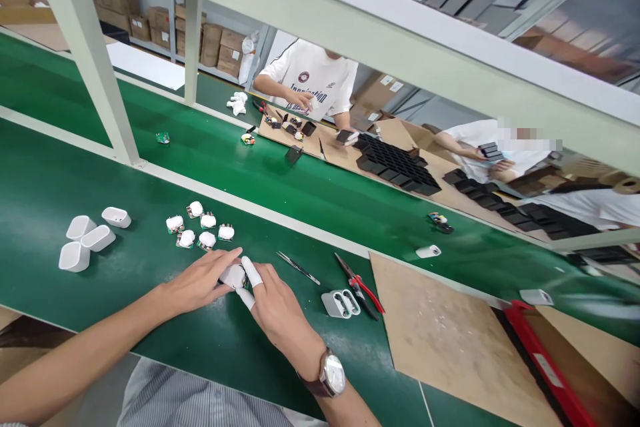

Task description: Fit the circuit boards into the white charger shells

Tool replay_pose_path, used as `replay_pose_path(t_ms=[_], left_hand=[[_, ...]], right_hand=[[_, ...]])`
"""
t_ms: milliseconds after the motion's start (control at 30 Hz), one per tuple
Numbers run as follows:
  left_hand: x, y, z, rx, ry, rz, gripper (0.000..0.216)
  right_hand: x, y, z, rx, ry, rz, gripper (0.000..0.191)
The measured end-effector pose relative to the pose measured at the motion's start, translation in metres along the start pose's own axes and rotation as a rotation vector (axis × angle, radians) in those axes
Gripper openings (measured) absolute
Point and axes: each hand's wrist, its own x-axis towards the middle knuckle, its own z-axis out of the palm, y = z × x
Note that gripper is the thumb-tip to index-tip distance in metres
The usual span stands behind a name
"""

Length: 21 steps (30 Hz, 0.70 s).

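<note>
Between my two hands is a small circuit board with a white covering [233, 276], partly hidden by fingers. My left hand [200, 285] is closed on its left side, thumb and fingers against the white covering. From the right, my right hand [277, 303], with white finger cots on two digits, pinches the same board. Just beyond lie several similar white-covered circuit boards [207, 240] on the green worktop. Tweezers [299, 268] and red-handled pliers [359, 285] rest right of my hands. Next to the pliers, two white plastic housings [341, 304] stand side by side.
Several white housings [98, 237] sit at the left. A green conveyor belt [210, 147] runs behind a pale rail, carrying scattered parts. Brown cardboard [450, 333] and a red-edged item [550, 367] lie right. Across the belt, co-workers [313, 80] handle black cases [397, 163].
</note>
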Motion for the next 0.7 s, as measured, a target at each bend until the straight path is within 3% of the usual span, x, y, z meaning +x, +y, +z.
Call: replay_pose_path(t_ms=[200, 333, 533, 633, 700], left_hand=[[0.0, 0.006, -0.005, -0.192, -0.116, -0.215, 0.078], [0.003, 0.01, -0.009, -0.243, -0.181, -0.256, 0.073], [0.004, 0.013, -0.011, -0.238, -0.202, -0.251, 0.084], [0.003, 0.012, -0.008, -0.208, -0.146, -0.19, 0.086], [0.002, 0.011, -0.005, -0.182, -0.093, -0.139, 0.083]], right_hand=[[-0.005, 0.003, 0.011, 0.177, 0.113, -0.015, 0.042], [-0.005, 0.005, 0.026, 0.182, 0.112, 0.019, 0.026], [0.0, 0.019, 0.029, 0.317, 0.101, 0.041, 0.035], [0.001, 0.021, 0.03, 0.31, 0.103, 0.037, 0.052], [0.0, 0.023, 0.033, 0.316, 0.132, 0.053, 0.053]])
